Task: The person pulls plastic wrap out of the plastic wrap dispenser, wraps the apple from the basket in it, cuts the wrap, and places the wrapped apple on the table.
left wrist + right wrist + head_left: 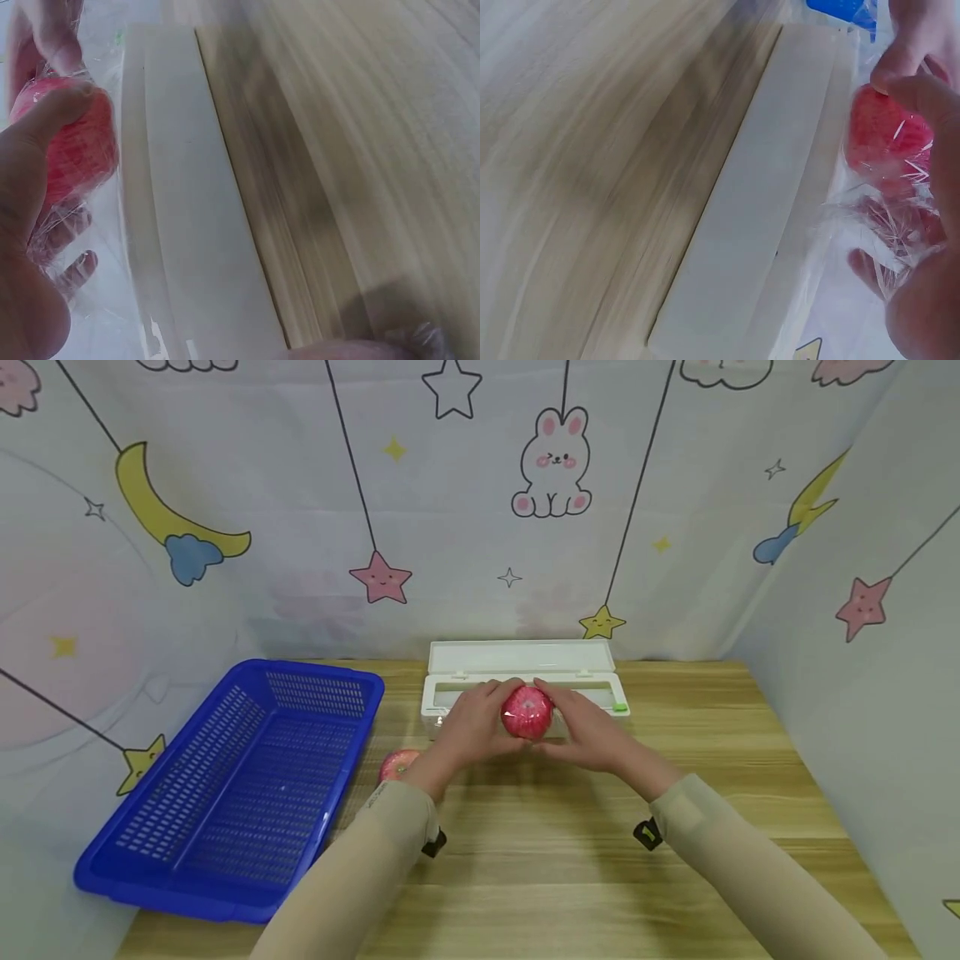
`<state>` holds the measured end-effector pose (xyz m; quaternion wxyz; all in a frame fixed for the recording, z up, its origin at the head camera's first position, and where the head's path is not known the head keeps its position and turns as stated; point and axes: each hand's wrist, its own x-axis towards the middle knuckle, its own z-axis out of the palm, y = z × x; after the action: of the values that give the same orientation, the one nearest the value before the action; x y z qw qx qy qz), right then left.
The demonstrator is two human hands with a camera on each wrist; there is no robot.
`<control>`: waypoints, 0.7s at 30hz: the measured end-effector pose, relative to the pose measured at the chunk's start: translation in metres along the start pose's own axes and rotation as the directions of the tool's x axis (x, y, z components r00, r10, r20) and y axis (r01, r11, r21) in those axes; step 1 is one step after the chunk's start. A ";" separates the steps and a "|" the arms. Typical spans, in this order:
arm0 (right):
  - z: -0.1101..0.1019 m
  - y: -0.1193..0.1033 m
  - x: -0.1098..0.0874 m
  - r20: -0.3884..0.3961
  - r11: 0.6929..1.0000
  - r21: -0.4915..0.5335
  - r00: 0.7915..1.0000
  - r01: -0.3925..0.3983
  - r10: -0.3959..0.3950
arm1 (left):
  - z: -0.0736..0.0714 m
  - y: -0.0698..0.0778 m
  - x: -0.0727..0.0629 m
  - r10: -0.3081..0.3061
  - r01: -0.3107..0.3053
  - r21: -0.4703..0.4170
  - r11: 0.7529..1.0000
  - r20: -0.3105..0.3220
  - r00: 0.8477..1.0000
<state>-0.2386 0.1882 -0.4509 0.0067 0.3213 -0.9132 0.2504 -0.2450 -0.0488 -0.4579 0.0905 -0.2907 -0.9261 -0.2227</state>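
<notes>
A red apple [527,713] with clear cling film [877,225] around it is held between both hands, above the white cling film dispenser box [433,703]. My left hand [474,722] grips its left side, and in the left wrist view the thumb [64,109] presses on the fruit. From the right, my right hand [588,733] holds the apple and film with thumb and curled fingers. Loose, crinkled film hangs beneath the fruit in both wrist views. The dispenser's lid [521,657] stands open at the back.
A second apple [397,763] lies on the wooden table [555,877], partly hidden by the left forearm. To the left stands a blue plastic basket [330,802] with mesh sides. Behind the table hangs a patterned white curtain [465,510].
</notes>
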 end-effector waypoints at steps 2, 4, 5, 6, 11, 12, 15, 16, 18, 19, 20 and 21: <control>0.000 0.002 -0.003 -0.052 0.995 -0.096 0.997 0.043 -0.048 | -0.001 -0.001 0.002 -0.015 0.015 -0.027 1.000 0.009 1.000; 0.000 0.003 -0.006 -0.113 0.976 -0.191 0.985 0.104 -0.127 | -0.003 -0.002 0.004 -0.034 0.036 -0.055 0.998 0.026 0.999; 0.001 0.004 -0.007 -0.138 0.961 -0.239 0.975 0.139 -0.175 | -0.003 -0.003 0.006 -0.046 0.048 -0.066 0.997 0.038 0.998; 0.001 0.005 -0.007 -0.159 0.944 -0.281 0.961 0.176 -0.226 | -0.004 -0.004 0.007 -0.058 0.061 -0.079 0.995 0.051 0.997; 0.004 0.011 -0.007 -0.201 0.855 -0.434 0.895 0.283 -0.398 | -0.011 -0.005 0.014 -0.088 0.099 -0.094 0.991 0.112 0.990; 0.005 0.012 -0.007 -0.201 0.844 -0.453 0.890 0.287 -0.410 | -0.012 -0.005 0.016 -0.089 0.102 -0.098 0.990 0.124 0.988; 0.008 0.015 -0.004 -0.194 0.823 -0.496 0.888 0.278 -0.417 | -0.016 -0.004 0.020 -0.089 0.106 -0.107 0.989 0.157 0.984; 0.009 0.016 -0.003 -0.191 0.818 -0.507 0.890 0.273 -0.415 | -0.018 -0.004 0.021 -0.089 0.109 -0.114 0.988 0.169 0.982; 0.011 0.018 -0.001 -0.189 0.811 -0.521 0.890 0.267 -0.414 | -0.020 -0.004 0.023 -0.090 0.116 -0.135 0.984 0.185 0.979; 0.012 0.019 0.001 -0.191 0.807 -0.529 0.889 0.264 -0.416 | -0.022 -0.003 0.024 -0.089 0.118 -0.146 0.982 0.193 0.977; 0.013 0.020 0.002 -0.194 0.802 -0.537 0.887 0.261 -0.418 | -0.023 -0.003 0.025 -0.088 0.121 -0.161 0.980 0.200 0.976; 0.014 0.021 0.003 -0.197 0.799 -0.544 0.886 0.257 -0.419 | -0.024 -0.003 0.025 -0.088 0.125 -0.172 0.977 0.208 0.974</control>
<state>-0.2516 0.1938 -0.4719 0.2774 0.4250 -0.8605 0.0452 -0.2663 -0.0492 -0.4302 -0.0423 -0.2683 -0.9203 -0.2814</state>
